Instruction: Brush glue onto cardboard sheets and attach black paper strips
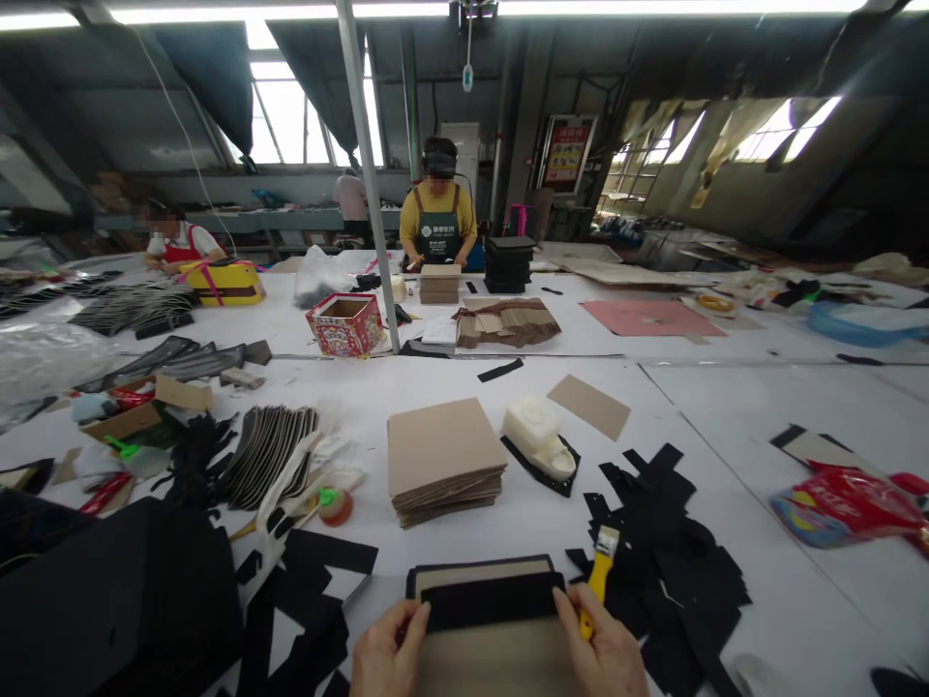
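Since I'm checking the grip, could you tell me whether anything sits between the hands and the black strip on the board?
Nothing visible: left hand and right hand both touch the black fabric strip directly, though the right also holds a yellow-handled brush.

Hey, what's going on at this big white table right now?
A person presses a black fabric strip across a tan cardboard panel, left hand at one end, right hand at the other. The right hand also grips a yellow-handled brush. Ahead sit a stack of brown cardboard squares and loose black cut pieces. Across the white table, a person in a yellow shirt works.
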`<state>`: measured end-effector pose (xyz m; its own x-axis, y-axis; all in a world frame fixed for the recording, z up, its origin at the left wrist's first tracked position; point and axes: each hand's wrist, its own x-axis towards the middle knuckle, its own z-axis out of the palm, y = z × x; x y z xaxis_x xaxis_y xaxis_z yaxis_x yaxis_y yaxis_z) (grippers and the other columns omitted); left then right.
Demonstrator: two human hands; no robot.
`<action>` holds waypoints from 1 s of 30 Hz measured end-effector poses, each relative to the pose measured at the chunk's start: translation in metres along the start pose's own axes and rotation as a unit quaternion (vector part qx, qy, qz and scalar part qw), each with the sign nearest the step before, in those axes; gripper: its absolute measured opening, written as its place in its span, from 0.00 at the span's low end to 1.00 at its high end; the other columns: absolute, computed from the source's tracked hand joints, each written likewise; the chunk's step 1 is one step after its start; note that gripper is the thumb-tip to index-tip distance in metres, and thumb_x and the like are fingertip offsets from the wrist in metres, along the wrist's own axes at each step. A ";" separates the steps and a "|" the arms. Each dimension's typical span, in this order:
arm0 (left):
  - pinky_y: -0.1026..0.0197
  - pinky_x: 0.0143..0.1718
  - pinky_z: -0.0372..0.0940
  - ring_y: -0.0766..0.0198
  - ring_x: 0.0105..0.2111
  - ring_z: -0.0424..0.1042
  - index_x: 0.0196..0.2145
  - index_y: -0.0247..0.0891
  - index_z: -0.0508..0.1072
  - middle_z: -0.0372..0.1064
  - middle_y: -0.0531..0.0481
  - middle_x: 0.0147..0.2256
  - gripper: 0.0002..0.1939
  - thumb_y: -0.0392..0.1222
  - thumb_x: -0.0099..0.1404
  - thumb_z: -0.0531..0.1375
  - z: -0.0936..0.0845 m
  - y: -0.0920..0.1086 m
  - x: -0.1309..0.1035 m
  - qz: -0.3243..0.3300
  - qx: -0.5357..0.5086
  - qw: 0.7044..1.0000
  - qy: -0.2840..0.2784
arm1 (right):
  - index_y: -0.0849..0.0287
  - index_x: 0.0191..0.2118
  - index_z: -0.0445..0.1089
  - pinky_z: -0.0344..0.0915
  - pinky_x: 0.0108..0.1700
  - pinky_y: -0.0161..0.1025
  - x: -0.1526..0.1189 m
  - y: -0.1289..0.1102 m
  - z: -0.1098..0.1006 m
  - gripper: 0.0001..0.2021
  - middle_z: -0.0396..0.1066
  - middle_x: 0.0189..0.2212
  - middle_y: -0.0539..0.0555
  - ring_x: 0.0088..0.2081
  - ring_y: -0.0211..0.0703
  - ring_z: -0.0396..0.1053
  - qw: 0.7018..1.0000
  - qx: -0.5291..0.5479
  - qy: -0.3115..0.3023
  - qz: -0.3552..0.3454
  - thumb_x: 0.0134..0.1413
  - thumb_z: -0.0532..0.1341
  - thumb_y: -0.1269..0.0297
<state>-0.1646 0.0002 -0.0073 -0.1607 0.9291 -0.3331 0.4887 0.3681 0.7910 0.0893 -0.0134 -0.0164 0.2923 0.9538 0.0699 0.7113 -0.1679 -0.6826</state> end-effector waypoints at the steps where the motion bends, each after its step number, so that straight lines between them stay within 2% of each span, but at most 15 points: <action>1: 0.63 0.32 0.57 0.62 0.27 0.67 0.26 0.44 0.73 0.68 0.55 0.21 0.21 0.62 0.57 0.51 0.002 -0.002 0.004 0.001 0.010 1.000 0.001 | 0.52 0.26 0.62 0.58 0.27 0.36 0.001 0.002 0.005 0.24 0.66 0.20 0.49 0.22 0.43 0.65 1.000 -0.019 0.004 -0.006 0.60 0.43 0.41; 6: 0.61 0.31 0.55 0.60 0.25 0.67 0.24 0.43 0.70 0.67 0.54 0.20 0.19 0.58 0.59 0.51 0.008 -0.007 0.017 0.012 0.069 0.998 0.006 | 0.52 0.25 0.61 0.59 0.27 0.36 0.004 0.015 0.016 0.23 0.68 0.20 0.50 0.23 0.45 0.68 0.997 -0.070 0.007 -0.038 0.61 0.44 0.43; 11: 0.59 0.32 0.55 0.59 0.27 0.68 0.24 0.43 0.67 0.69 0.51 0.23 0.16 0.54 0.61 0.50 0.002 0.006 0.019 0.030 0.106 0.993 -0.031 | 0.52 0.24 0.61 0.58 0.24 0.35 0.008 0.018 0.017 0.22 0.68 0.19 0.50 0.22 0.45 0.69 0.996 -0.088 -0.003 -0.021 0.61 0.45 0.44; 17: 0.59 0.31 0.54 0.59 0.25 0.67 0.22 0.43 0.64 0.67 0.51 0.21 0.15 0.52 0.62 0.50 0.000 0.016 0.021 0.046 0.131 0.990 -0.023 | 0.52 0.24 0.61 0.57 0.22 0.35 0.012 0.019 0.021 0.20 0.67 0.16 0.49 0.20 0.45 0.68 0.995 -0.098 -0.013 -0.008 0.61 0.47 0.46; 22: 0.59 0.30 0.55 0.59 0.25 0.68 0.23 0.44 0.64 0.69 0.52 0.22 0.15 0.53 0.62 0.50 0.004 0.006 0.026 0.073 0.142 0.987 -0.014 | 0.52 0.24 0.61 0.55 0.22 0.35 0.012 0.021 0.024 0.21 0.66 0.17 0.48 0.21 0.44 0.68 0.995 -0.101 -0.002 -0.003 0.61 0.47 0.45; 27: 0.61 0.26 0.55 0.61 0.21 0.68 0.22 0.45 0.62 0.66 0.55 0.18 0.17 0.52 0.64 0.45 0.014 -0.010 0.029 0.125 0.156 0.979 0.041 | 0.53 0.24 0.61 0.56 0.27 0.37 0.012 0.016 0.025 0.25 0.67 0.19 0.48 0.23 0.44 0.67 0.994 -0.104 0.015 0.006 0.61 0.43 0.42; 30: 0.61 0.26 0.55 0.61 0.22 0.69 0.23 0.45 0.62 0.66 0.55 0.18 0.17 0.53 0.64 0.45 0.016 -0.015 0.031 0.111 0.174 0.978 0.039 | 0.53 0.24 0.61 0.55 0.30 0.38 0.011 0.012 0.026 0.26 0.68 0.20 0.48 0.24 0.44 0.67 0.994 -0.109 0.021 0.007 0.62 0.41 0.42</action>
<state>-0.1635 0.0230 -0.0373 -0.0758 0.9896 -0.1219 0.7787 0.1351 0.6126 0.0848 0.0017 -0.0425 0.3267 0.9404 0.0944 0.8267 -0.2359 -0.5108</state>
